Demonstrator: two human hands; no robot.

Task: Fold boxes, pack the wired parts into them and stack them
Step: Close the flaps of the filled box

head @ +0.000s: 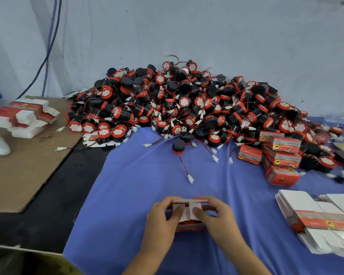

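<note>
Lower centre of frame: small red box (pixel 188 210) sat on the blue cloth (pixel 137 185) w/ both hands on it. Left hand (pixel 163 217) gripped its left side, right hand (pixel 216 217) its right side. Fingers were curled round it & both thumbs pressed the white top flaps down. A red part showed inside thru the gap under the flaps. Big pile of black-and-red wired parts (pixel 187 100) filled centre & upper right, against the wall. One loose part (pixel 178 145) lay just in front of the pile, wire trailing toward the box. Closed boxes (pixel 282 155) sat stacked at right. Flat box blanks (pixel 316 215) lay lower right, more blanks (pixel 24 116) at left on a cardboard sheet (pixel 28 165).
</note>
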